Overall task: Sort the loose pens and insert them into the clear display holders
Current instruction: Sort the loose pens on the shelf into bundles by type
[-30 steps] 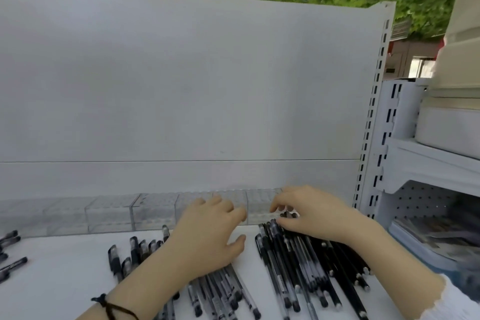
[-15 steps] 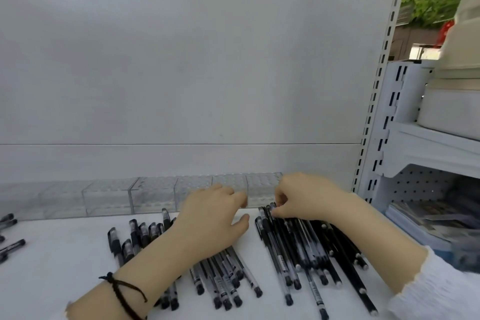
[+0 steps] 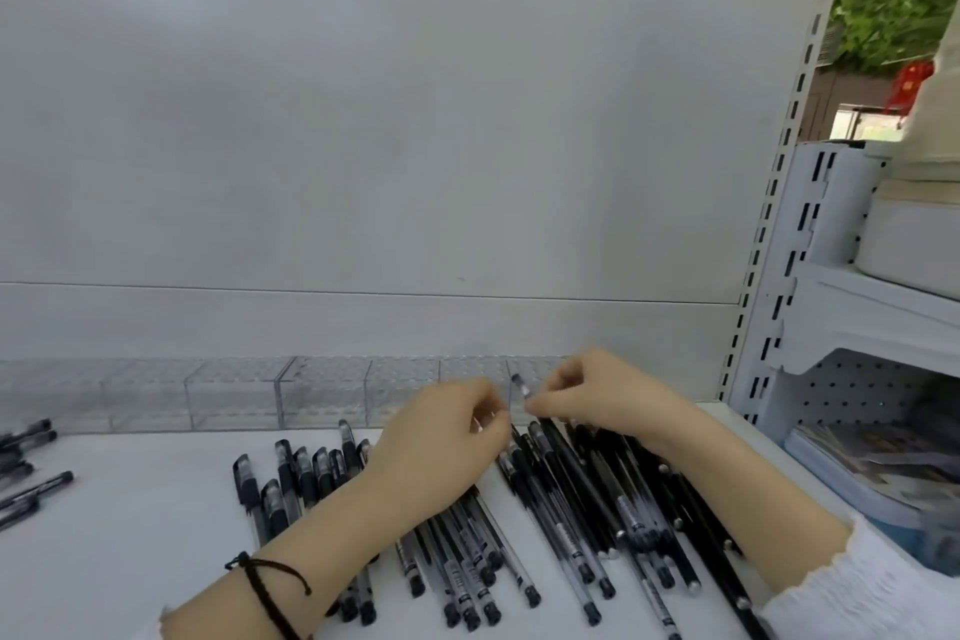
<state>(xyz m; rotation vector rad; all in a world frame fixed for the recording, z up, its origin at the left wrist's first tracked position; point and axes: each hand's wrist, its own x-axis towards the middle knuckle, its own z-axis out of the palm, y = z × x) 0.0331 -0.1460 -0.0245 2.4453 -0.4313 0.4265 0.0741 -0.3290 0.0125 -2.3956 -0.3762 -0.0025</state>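
Observation:
Two heaps of loose pens lie on the white shelf: clear-barrelled pens with black caps (image 3: pixel 311 478) on the left and darker black pens (image 3: pixel 597 494) on the right. A row of clear display holders (image 3: pixel 234 395) runs along the back panel, with no pens visible in them. My right hand (image 3: pixel 608 395) pinches one pen (image 3: pixel 519 386) by its upper part, lifted off the right heap and tilted up towards the holders. My left hand (image 3: pixel 441 447) hovers over the gap between the heaps with its fingers curled close to that pen. Motion blur hides whether those fingers hold anything.
A few more pens (image 3: pixel 26 478) lie at the far left edge of the shelf. A slotted white upright (image 3: pixel 779 203) closes the shelf on the right. Beyond it stands another shelf unit (image 3: pixel 883 307) with boxes and packets.
My right hand has lifted one pen off the right heap and raised it towards the holders. My left hand has come off the left heap and moved right, curling its fingers beside the pen.

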